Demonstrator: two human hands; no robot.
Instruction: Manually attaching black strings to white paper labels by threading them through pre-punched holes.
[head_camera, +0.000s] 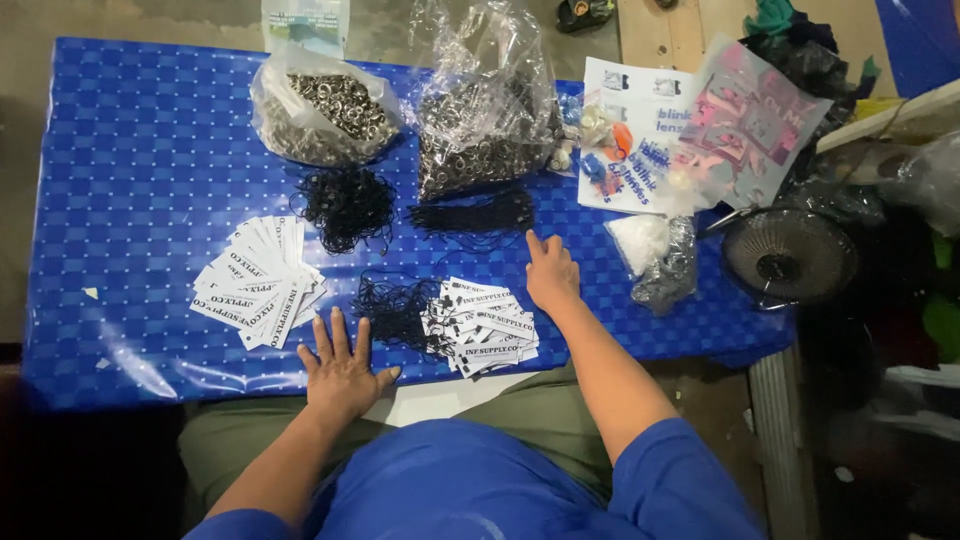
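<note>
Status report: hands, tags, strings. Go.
Left hand flat on the table edge, open, empty. Right hand palm down beside the strung tags, below a string bundle. Loose tags untouched. Nothing between hands and tags.

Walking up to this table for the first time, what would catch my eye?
The bright blue checked tablecloth first, then two clear bags of metal rings shining at its far edge. Nearer the person, two fans of white paper tags lie beside tangles of black string, with the left hand flat on the cloth and the right hand resting beyond the tags.
</note>
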